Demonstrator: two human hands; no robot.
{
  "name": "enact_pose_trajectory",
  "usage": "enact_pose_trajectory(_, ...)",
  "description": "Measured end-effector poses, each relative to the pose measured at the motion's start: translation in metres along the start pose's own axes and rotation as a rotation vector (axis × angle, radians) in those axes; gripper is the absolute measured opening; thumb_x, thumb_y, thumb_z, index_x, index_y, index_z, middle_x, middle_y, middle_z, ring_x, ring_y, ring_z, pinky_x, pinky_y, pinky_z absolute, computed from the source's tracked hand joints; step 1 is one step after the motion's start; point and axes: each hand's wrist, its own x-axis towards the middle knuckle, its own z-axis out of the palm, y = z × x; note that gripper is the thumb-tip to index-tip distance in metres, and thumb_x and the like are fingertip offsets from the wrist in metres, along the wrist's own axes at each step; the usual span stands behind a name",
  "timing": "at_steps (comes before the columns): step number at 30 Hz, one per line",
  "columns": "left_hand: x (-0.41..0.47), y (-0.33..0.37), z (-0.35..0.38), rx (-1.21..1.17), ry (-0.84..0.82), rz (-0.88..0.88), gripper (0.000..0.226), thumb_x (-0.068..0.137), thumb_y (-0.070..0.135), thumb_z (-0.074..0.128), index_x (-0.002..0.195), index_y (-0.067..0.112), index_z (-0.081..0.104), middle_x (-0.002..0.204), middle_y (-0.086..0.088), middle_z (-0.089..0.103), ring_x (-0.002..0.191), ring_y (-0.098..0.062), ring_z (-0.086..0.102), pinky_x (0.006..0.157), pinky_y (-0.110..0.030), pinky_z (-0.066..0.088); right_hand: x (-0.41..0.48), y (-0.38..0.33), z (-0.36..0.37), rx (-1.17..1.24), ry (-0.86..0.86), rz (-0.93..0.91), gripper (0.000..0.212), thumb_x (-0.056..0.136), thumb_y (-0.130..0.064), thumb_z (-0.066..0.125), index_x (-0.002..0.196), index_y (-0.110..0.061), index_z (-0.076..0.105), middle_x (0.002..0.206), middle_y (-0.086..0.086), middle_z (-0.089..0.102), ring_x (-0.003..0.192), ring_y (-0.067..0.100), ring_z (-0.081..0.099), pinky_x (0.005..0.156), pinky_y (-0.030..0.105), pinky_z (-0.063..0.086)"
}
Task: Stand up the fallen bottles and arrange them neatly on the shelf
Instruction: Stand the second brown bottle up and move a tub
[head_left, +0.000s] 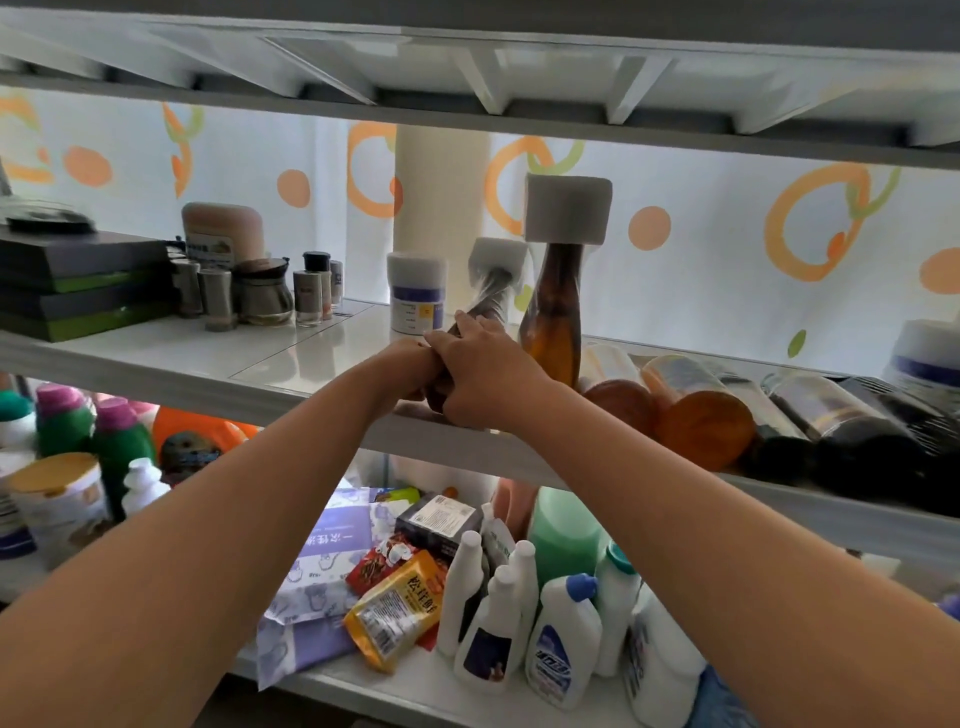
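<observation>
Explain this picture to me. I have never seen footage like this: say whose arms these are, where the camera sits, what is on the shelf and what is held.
No machine here: a person works with bare hands, and the single camera is worn on their head, looking forward and down, so both arms reach in from below. The left hand and right hand grip a tilted bottle with a white cap, fingers curled round its lower part, on the middle shelf. Right of it an amber bottle stands upright; further right, fallen bottles lie on their sides. Left of it are a white jar and spice jars.
</observation>
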Motion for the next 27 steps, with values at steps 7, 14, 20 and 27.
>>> enact_pose_trajectory(7, 0.0, 0.002, 0.0, 0.038, 0.007, -0.134, 0.017, 0.096, 0.011, 0.042, 0.08, 0.008, 0.044, 0.065, -0.004, 0.04, 0.055, -0.011, 0.034, 0.051, -0.019, 0.029, 0.003, 0.003, -0.007, 0.093, -0.035, -0.051, 0.046, 0.087, -0.024, 0.058, 0.13, -0.016, 0.045, 0.123, 0.008, 0.053, 0.114, 0.024, 0.048, 0.1, 0.035, 0.038)
enact_pose_trajectory(14, -0.004, 0.0, 0.003, -0.008, -0.018, -0.105, 0.005, 0.095, 0.012, 0.046, 0.092, 0.009, 0.048, 0.079, -0.006, 0.05, 0.072, -0.014, 0.049, 0.061, -0.022, 0.041, 0.006, 0.003, -0.002, 0.148, -0.059, -0.013, 0.048, 0.087, -0.02, 0.059, 0.132, -0.019, 0.044, 0.125, 0.006, 0.054, 0.114, 0.023, 0.05, 0.101, 0.036, 0.038)
enact_pose_trajectory(20, -0.005, 0.007, 0.01, 0.108, 0.043, -0.091, 0.009, 0.098, 0.014, 0.044, 0.095, 0.006, 0.048, 0.085, -0.012, 0.056, 0.088, -0.025, 0.055, 0.085, -0.034, 0.048, 0.018, 0.001, -0.002, 0.158, -0.107, 0.054, 0.051, 0.085, -0.019, 0.06, 0.134, -0.023, 0.044, 0.121, 0.005, 0.057, 0.109, 0.022, 0.054, 0.097, 0.036, 0.043)
enact_pose_trajectory(27, -0.004, 0.003, 0.008, 0.027, 0.11, -0.107, 0.02, 0.093, 0.02, 0.049, 0.076, 0.01, 0.051, 0.07, -0.006, 0.057, 0.064, -0.016, 0.055, 0.052, -0.022, 0.041, 0.026, 0.002, 0.005, 0.121, -0.075, 0.079, 0.037, 0.083, -0.02, 0.061, 0.12, -0.017, 0.056, 0.104, 0.004, 0.062, 0.092, 0.018, 0.056, 0.088, 0.03, 0.047)
